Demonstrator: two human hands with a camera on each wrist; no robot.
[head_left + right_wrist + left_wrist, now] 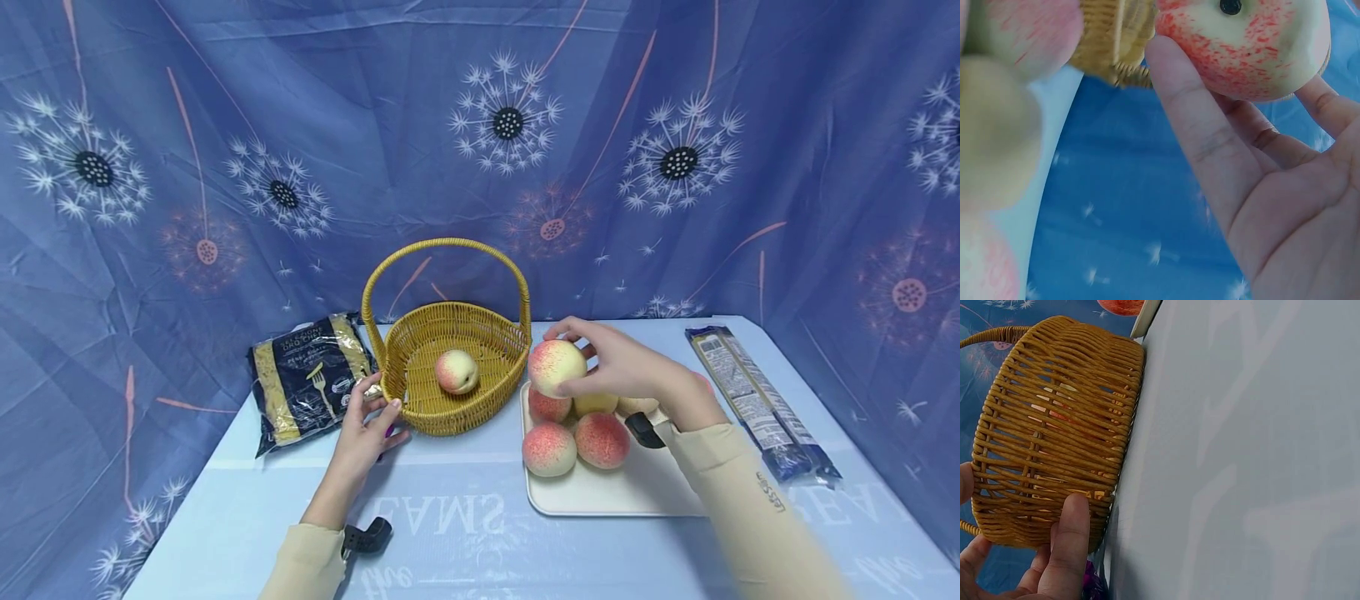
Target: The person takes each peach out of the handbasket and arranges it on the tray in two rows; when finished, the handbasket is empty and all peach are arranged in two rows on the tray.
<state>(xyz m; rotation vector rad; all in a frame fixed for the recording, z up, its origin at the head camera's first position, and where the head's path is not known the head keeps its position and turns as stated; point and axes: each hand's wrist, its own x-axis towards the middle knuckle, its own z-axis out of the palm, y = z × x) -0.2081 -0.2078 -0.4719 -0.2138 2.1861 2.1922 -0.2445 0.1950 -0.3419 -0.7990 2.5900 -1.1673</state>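
Table (225,517): pasta bag (309,379) beside basket (450,367); right grip (630,371) grasping peach (556,367).

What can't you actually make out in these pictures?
- Print on the dark pasta bag: too small in the head view.
- Tray contents behind the right hand: hidden by the hand and its peach.
- Peach in the basket: in the left wrist view, only glimpsed through the basket weave.
- Tray peaches: blurred in the right wrist view.
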